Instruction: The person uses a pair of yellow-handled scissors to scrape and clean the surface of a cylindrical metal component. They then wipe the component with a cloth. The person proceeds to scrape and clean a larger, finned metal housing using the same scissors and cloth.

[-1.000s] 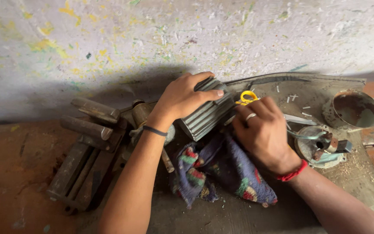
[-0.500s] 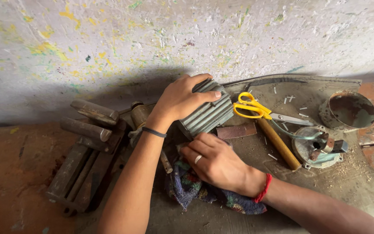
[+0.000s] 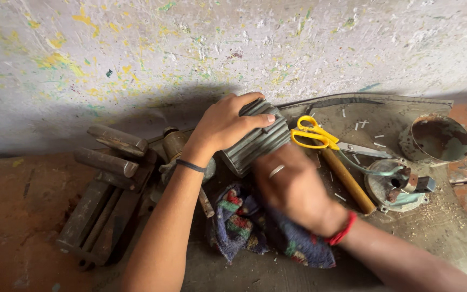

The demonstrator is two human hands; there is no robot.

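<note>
The ribbed grey motor housing [image 3: 258,138] lies on its side on the dusty table [image 3: 233,270], just in front of the paint-flecked wall [image 3: 233,48], probably so its finned flank faces up where it can be reached. The left hand [image 3: 225,124] is clamped over the top of the housing, fingers curled round its far end, which appears to steady it against rolling. The right hand [image 3: 293,186], blurred with motion, sits at the near side of the housing with its fingers loosely curled; I cannot tell whether it grips the patterned cloth [image 3: 255,227] bunched directly below the housing or merely presses on it. Just right of the housing lie yellow-handled scissors [image 3: 320,136] and a wooden handle [image 3: 347,181]; further right stand a round metal end cover [image 3: 398,186] and a rusty tin [image 3: 436,140]. Left of the housing sits a heavy bench vice [image 3: 106,189].
</note>
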